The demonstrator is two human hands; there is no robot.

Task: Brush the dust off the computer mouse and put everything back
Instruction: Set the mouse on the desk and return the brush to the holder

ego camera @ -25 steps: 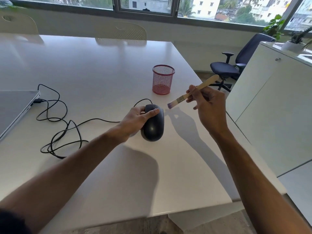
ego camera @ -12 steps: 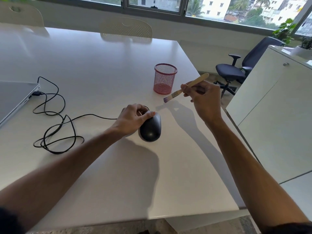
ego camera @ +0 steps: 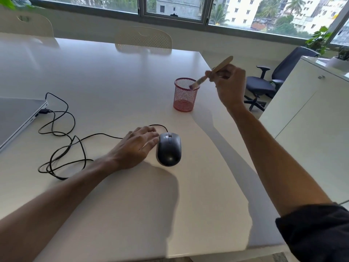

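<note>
Your right hand (ego camera: pixel 229 85) is raised near the table's (ego camera: pixel 94 76) right edge, fingers pinching the brush (ego camera: pixel 211 73), bristles over the red mesh cup (ego camera: pixel 186 94). Your left hand (ego camera: pixel 136 146) lies flat, fingers relaxed, beside the mouse (ego camera: pixel 169 149).

Single head-worn wide-angle view, looking forward and down from above the near edge of the white surface (ego camera: pixel 113 214); both forearms enter from below, with the window (ego camera: pixel 175 8) beyond the far edge.
</note>
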